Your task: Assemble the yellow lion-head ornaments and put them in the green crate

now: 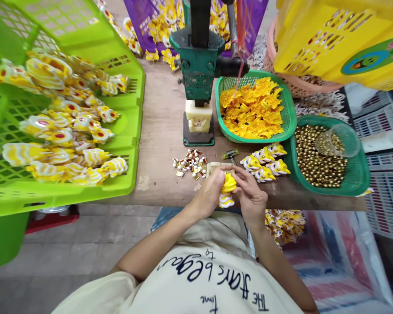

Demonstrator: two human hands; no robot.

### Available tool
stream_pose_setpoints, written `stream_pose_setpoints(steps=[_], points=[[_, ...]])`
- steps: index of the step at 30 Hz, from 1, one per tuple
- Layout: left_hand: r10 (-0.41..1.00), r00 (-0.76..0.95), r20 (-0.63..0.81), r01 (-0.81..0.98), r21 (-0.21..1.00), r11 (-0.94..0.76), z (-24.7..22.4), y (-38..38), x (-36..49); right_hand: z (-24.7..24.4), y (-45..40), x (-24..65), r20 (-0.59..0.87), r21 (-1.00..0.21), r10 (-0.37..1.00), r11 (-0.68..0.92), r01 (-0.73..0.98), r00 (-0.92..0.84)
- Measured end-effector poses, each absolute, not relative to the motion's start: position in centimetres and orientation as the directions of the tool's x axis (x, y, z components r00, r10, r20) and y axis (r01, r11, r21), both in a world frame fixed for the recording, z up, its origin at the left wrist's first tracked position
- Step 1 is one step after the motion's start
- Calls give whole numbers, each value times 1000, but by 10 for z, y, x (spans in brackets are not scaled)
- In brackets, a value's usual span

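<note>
"Fingers (238, 174) first: what are they doing?"

"Pinching. The left hand (207, 192) grips the small plastic piece (228, 183) from the left, and the right hand (252, 194) closes on it from the right. What the hidden fingertips do behind it, I can't tell."

"How would you handle it well?"

"I'd steady it with the left hand and let the right do any fine pressing, square on, without twisting. Lightly, too: it looks like thin moulded plastic that could crack or slip."

"And its looks?"

"Bright yellow and ridged at the far end, white with yellow bands toward the near end. It's held up by the near edge of the bench (163, 183)."

"What's around it?"

"A pale block (212, 166) just beyond the left hand, a heap of small metal-looking parts (191, 163) to the left, and two rows of yellow-and-white pieces (265, 163) to the right. Farther off stands a green press (199, 65)."
</note>
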State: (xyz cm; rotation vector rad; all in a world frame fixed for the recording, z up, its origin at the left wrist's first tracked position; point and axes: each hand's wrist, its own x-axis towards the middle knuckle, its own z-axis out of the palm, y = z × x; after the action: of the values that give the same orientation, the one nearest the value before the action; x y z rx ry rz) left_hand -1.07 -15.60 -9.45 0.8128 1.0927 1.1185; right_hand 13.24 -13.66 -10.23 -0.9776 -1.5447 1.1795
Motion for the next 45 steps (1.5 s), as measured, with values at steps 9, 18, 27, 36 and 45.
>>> stream_pose_setpoints(steps=[9,18,27,36,45], points=[[981,160,-112,40,993,107,-83,-151,-25,-106,-138,134,124,-986,957,148,73,-261],[967,172,-190,-221,949,226,-92,-154,-28,-102,-143,124,212,-951,940,262,167,-268],[947,-27,-321,-482,834,269,-98,-148,-19,-90,-156,106,230,-889,948,296,350,-218],[966,141,-218,-398,881,257,-94,-163,-18,-101,-157,107,118,-955,987,143,261,-108],[953,164,-254,-407,863,300,-87,-159,-14,-102,-153,115,-151,-984,986,-157,-89,-72]])
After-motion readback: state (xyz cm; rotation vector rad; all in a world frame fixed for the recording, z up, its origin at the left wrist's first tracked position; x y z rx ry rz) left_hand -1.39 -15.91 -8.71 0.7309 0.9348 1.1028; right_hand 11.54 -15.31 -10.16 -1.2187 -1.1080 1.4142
